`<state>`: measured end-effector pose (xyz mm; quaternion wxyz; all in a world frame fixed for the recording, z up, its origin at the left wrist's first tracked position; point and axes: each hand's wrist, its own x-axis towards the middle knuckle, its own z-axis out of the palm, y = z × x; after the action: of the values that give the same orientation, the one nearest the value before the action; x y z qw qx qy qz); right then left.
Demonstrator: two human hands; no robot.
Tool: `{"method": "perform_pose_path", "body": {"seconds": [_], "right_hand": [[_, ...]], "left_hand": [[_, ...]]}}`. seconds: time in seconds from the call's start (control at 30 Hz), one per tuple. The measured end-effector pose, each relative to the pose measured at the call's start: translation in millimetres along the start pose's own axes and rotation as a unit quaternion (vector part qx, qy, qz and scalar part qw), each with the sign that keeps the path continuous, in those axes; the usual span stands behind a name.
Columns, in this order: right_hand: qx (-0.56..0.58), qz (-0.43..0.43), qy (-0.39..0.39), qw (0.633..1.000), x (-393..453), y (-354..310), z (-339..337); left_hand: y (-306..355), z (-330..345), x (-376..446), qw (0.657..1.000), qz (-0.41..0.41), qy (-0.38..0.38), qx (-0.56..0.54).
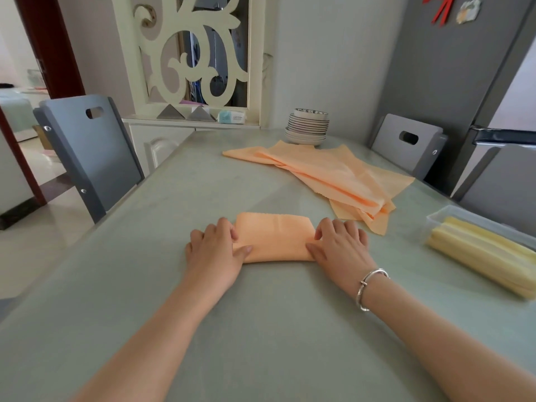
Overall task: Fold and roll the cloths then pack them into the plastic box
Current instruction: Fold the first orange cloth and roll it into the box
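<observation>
Now rolling step: left hand [216, 248] and right hand [339, 243] pinch the ends of the folded cloth [274, 239] mid-table; next, roll evenly, then pack into box [435, 219] at right edge.

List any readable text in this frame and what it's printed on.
"COTTON": on the small light-blue packet on the ledge behind the table; a smaller line beneath it is too blurred to read.
Fridge magnet: any print on it is too small to make out.
No text shows on the orange cloths, the plastic box or the plates.
</observation>
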<state>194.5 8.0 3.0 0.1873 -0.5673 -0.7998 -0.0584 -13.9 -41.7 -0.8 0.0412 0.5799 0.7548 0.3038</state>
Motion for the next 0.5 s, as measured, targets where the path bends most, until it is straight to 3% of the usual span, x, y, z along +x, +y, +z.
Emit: {"method": "perform_pose_path", "body": {"seconds": [0.13,0.23,0.4,0.5], "right_hand": [[0.002,-0.031,0.01,0.999,2.7,0.9,0.0],[0.008,-0.111,0.032,0.993,2.6,-1.0,-0.3],[0.007,-0.181,0.019,0.983,-1.8,5.0,-4.5],[0.021,-0.194,0.007,0.981,-6.9,12.3,-9.4]], "left_hand": [[5.4,5.5,-2.8,0.987,0.127,0.069,0.072],[8.9,10.6,-3.8,0.969,0.22,0.061,0.097],[4.0,3.9,-7.0,0.959,0.259,0.051,0.105],[1.8,-1.8,-11.8,0.964,0.246,0.002,0.102]]}}
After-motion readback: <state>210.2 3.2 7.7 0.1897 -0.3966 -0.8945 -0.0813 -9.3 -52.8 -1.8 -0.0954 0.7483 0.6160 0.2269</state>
